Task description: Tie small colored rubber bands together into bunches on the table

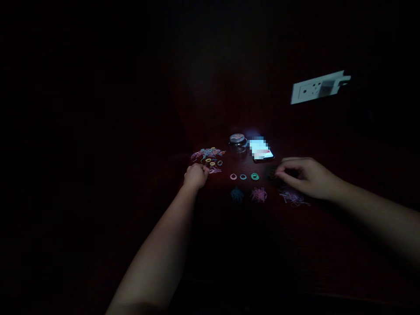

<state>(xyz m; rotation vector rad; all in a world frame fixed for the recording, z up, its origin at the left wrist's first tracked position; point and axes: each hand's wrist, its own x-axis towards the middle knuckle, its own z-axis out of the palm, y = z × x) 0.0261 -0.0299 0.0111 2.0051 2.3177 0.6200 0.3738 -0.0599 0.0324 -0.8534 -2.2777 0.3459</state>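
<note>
My left hand is closed at the near edge of a mixed pile of small coloured elastic bands; what its fingertips hold is hidden. Yellow hair ties and a teal hair tie lie just beyond it. On the right, the thumb and forefinger of my right hand are pinched together beside a dark, dim ring shape. Whatever they grip is too small to make out. Left of that hand, a pink hair tie, a light blue hair tie and a green hair tie form a row.
Nearer me lie a dark teal band heap, a pink band heap and a pale purple band heap. Behind stand a lidded round jar and a lit phone. A socket panel is on the wall; surroundings are dark.
</note>
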